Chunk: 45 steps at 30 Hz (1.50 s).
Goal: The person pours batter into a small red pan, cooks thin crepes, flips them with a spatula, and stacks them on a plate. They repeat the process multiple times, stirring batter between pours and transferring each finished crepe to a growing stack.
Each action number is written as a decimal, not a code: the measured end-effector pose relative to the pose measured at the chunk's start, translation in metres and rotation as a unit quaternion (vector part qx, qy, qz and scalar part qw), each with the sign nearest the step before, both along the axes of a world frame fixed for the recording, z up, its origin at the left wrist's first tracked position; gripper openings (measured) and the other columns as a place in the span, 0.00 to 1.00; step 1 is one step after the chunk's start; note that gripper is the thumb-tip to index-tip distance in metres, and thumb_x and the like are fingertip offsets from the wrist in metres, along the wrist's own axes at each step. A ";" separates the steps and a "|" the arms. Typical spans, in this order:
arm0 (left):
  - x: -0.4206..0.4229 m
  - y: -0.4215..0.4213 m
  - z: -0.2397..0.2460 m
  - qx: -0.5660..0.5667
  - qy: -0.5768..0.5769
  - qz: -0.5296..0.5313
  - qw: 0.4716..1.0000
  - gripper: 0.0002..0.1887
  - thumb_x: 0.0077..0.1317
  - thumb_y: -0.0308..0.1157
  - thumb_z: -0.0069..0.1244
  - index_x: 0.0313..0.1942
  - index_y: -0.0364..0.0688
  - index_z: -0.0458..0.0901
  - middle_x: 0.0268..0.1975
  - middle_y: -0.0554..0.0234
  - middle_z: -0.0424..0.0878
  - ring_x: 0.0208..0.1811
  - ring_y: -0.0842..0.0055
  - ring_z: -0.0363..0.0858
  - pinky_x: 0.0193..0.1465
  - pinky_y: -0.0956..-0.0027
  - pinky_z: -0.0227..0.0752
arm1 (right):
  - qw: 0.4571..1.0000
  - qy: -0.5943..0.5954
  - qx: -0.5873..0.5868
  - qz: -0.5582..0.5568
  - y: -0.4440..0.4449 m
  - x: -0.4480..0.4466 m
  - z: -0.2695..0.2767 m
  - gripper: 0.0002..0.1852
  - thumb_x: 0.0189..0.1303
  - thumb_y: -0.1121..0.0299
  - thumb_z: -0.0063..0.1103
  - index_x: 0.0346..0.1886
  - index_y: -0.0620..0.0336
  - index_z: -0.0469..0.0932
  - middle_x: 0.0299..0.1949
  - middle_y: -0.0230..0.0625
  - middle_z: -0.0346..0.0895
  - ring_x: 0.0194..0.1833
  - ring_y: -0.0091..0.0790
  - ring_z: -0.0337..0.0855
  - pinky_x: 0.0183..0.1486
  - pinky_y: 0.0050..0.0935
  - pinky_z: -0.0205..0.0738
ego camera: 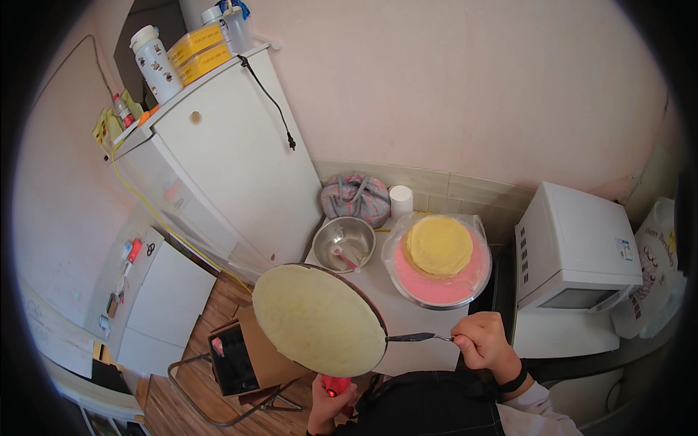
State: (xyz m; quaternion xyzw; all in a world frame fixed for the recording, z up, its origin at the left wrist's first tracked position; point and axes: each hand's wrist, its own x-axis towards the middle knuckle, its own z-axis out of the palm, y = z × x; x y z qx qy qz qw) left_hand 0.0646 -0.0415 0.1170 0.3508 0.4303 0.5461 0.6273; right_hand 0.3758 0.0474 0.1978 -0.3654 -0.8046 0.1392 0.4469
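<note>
My left hand [329, 402] grips the red handle [336, 385] of a round crepe pan, on which a small orange light glows. The pan is tilted up, and a thin pale crepe [316, 321] covers nearly all of its face. In my right hand [484, 342] is a slim metal utensil [417, 337], its dark end touching the pan's right edge; I cannot tell its exact kind. Beyond the pan, a stack of yellow crepes [439, 246] lies on a pink round surface [431, 280] with clear plastic film around it.
A steel mixing bowl [344, 240] holding a pink-handled utensil [346, 258] stands on the white table [420, 354]. Behind are a patterned bag [355, 199] and a white canister [401, 200]. A white refrigerator [234, 152] stands left, a microwave [578, 250] right, an open cardboard box [272, 349] lower left.
</note>
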 end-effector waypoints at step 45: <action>0.008 0.008 0.018 0.006 0.047 0.049 0.998 0.18 0.58 0.14 0.55 0.48 0.34 0.70 0.24 0.64 0.77 0.20 0.80 0.76 0.22 0.74 0.70 | 0.991 -0.123 0.037 -0.029 -0.004 0.007 0.013 0.11 0.55 0.62 0.61 0.20 0.52 0.75 0.16 0.31 0.69 0.17 0.38 0.72 0.21 0.32 0.65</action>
